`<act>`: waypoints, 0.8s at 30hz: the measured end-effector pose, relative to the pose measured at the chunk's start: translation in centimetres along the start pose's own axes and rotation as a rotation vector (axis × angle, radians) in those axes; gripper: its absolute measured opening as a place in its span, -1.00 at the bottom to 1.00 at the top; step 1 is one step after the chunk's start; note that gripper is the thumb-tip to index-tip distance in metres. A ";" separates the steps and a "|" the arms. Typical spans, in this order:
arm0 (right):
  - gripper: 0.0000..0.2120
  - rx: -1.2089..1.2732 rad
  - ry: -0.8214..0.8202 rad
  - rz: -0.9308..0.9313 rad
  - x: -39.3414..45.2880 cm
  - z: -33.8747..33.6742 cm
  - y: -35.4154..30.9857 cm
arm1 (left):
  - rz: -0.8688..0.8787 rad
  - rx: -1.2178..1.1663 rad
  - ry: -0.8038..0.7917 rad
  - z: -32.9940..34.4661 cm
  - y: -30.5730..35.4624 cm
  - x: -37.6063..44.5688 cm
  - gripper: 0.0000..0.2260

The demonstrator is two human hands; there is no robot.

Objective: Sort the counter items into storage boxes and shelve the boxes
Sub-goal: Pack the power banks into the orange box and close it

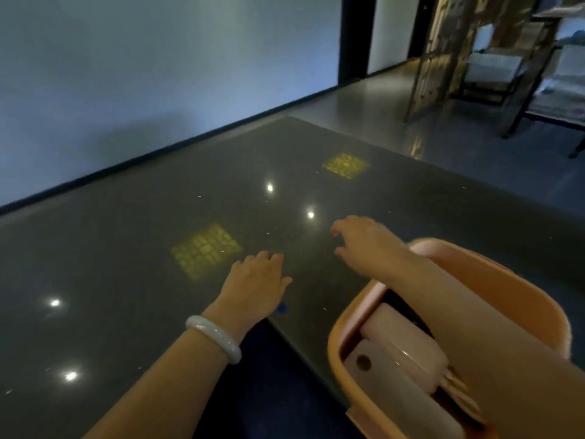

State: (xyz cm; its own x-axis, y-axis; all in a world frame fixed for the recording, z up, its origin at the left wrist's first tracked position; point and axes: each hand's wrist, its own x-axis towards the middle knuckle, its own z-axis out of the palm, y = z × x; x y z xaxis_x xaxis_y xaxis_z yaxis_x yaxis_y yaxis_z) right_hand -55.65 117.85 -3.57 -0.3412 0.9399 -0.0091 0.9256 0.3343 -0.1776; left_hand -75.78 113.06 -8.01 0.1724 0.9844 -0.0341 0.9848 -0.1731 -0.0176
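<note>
Left hand (253, 280): spread, flat over bench (126, 248).
Right hand (361, 239): loosely spread, holding nothing.
Orange box (506, 293): packed.
Advice: grip both rims, lift level.

Glossy dark counter (158, 248), smooth plastic box (522, 289)

**Counter, box and hands: where each sits**

The counter (158, 248) fills the middle and left of the frame, with a wall (126, 74) behind it. A storage box (522, 299) sits at lower right, items (399, 340) inside it. The right hand (364, 239) reaches over the box; the left hand (256, 280) lies left of it. Shelving (538, 58) stands at upper right.
</note>
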 end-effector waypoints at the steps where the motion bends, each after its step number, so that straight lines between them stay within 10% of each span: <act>1: -0.68 -0.035 -0.039 -0.040 0.7 0.3 -1.6 | -0.023 0.002 0.001 -0.2 -1.4 -0.6 -0.57; 24: -0.69 -0.339 -0.298 -0.904 14.0 13.1 -48.9 | -0.873 0.086 -0.139 2.9 -36.8 -25.0 -0.61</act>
State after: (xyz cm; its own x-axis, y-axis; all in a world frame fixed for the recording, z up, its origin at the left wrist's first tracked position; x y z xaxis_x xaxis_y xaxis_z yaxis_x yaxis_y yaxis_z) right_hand -107.88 113.77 -7.93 -0.9221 0.2841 -0.2628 0.2814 0.9583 0.0489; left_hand -116.42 94.73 -9.43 -0.6494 0.7546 -0.0941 0.7574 0.6307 -0.1687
